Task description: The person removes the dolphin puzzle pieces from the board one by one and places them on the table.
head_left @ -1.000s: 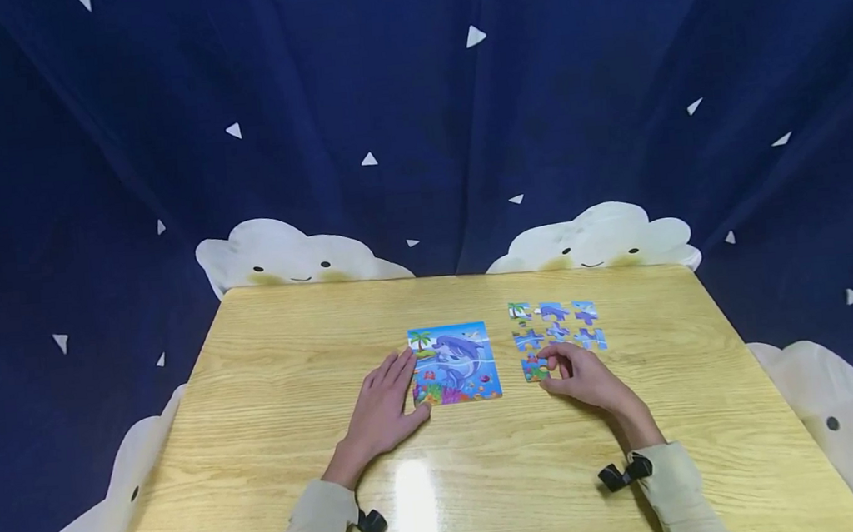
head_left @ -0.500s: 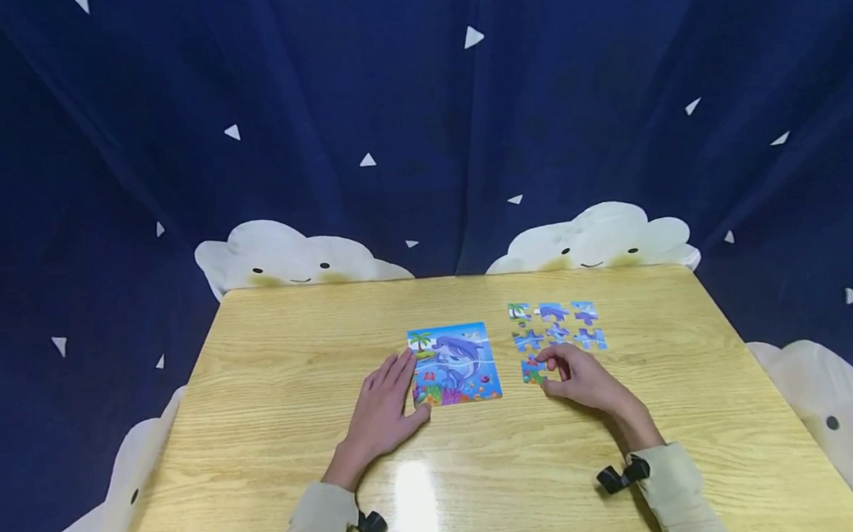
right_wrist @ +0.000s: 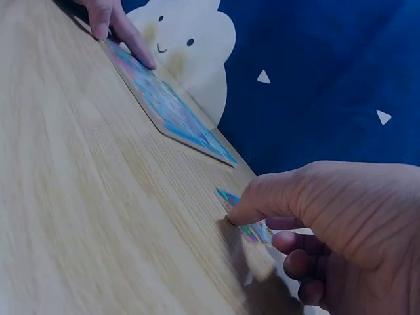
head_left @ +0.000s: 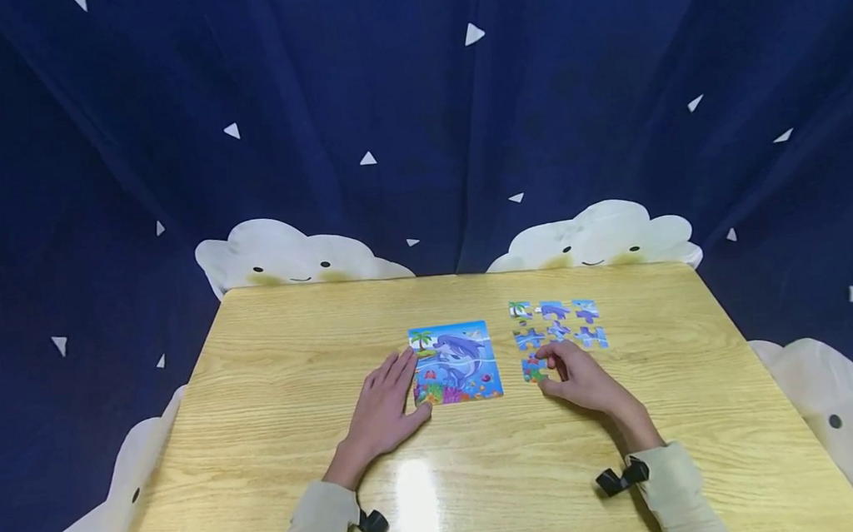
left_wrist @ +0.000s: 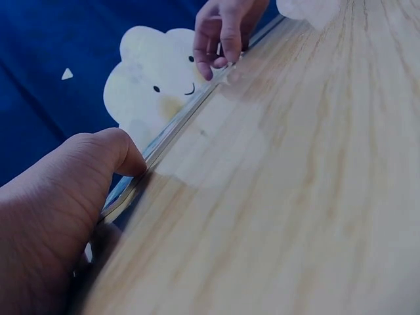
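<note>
A square dolphin puzzle board [head_left: 457, 364] lies on the table in the head view. My left hand [head_left: 383, 410] rests at its left side, fingers straight along the edge and thumb by the near-left corner. Right of the board, my right hand [head_left: 580, 379] pinches a puzzle piece [head_left: 532, 369] with coral and a crab between curled thumb and index finger. In the right wrist view, the thumb is down on this piece [right_wrist: 252, 230], low at the tabletop. Behind it lie several loose puzzle pieces [head_left: 528, 340] in rows, one partly hidden by the fingers.
The wooden table [head_left: 268, 354] has its far edge against a dark blue curtain [head_left: 415, 116] with white triangles. White cloud shapes [head_left: 290, 256] stand along that edge. A bright light reflection shows on the tabletop between the forearms.
</note>
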Tool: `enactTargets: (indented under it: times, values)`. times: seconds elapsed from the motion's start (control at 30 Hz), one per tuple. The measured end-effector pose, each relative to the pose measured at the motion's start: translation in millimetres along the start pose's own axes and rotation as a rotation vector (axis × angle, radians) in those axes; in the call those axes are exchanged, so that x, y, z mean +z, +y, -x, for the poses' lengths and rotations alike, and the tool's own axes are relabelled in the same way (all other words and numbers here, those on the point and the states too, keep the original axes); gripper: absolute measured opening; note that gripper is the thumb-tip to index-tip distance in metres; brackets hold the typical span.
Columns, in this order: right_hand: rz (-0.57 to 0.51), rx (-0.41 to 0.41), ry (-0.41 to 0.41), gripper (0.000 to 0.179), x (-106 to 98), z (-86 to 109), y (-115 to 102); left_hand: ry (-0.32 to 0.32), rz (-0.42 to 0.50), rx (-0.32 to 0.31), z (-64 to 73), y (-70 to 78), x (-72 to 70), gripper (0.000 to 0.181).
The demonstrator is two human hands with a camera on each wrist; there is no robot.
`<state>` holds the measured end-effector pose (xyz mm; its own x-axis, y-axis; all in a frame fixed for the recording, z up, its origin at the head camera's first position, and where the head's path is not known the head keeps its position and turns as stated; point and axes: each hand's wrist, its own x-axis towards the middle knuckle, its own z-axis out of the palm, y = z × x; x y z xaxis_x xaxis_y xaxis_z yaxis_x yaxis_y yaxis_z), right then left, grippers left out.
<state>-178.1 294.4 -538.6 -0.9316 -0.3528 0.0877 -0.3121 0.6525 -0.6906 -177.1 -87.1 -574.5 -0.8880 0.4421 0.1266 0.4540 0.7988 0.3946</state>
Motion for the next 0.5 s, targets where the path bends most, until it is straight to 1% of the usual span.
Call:
enactTargets:
  times: [0.1, 0.23, 0.4, 0.5]
  values:
    - [-0.007, -0.043, 0.016, 0.035, 4.5, -2.3, -9.6, -0.002, -0.001, 0.000, -0.3, -0.1, -0.6, 0.086]
    - [-0.038, -0.102, 0.019, 0.031, 17.7, -5.7, -25.5, 0.020, 0.000, 0.010, 0.2, -0.3, -0.4, 0.085]
    - [-0.093, -0.139, -0.036, 0.026, 36.9, -10.7, -48.3, 0.030, 0.014, 0.021, 0.2, 0.8, -0.1, 0.085]
    - [-0.065, -0.167, -0.064, 0.027, 47.6, -17.8, -59.0, 0.022, 0.011, 0.014, 0.1, 1.8, -0.6, 0.085]
